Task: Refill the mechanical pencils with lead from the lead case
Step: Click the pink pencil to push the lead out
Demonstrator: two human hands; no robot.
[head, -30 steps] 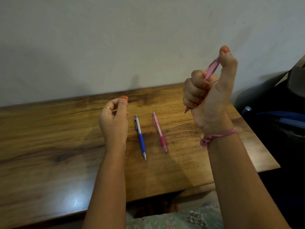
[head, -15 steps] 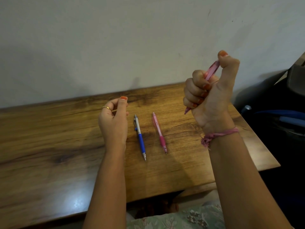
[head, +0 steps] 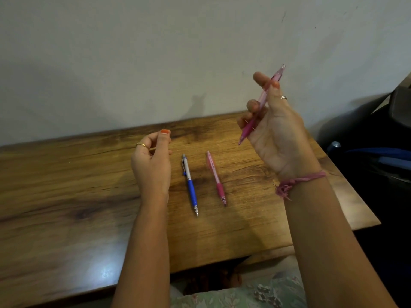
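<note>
Head view: right hand (head: 275, 130) holding translucent pink mechanical pencil (head: 261, 105) raised, loosely between fingers and palm; left hand (head: 153, 161) curled, pinching something too small to identify. Blue-and-silver pencil (head: 189, 184) and second pink pencil (head: 216, 177) lying side by side on wooden bench (head: 66, 185), seemingly awaiting refill; lead case not visible.

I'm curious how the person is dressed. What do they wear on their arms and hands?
Both forearms are bare, no sleeves. The left hand has a thin gold ring and orange nail polish. The right hand has a silver ring, orange-painted nails too, and a frayed pink thread bracelet tied round the wrist.
</note>
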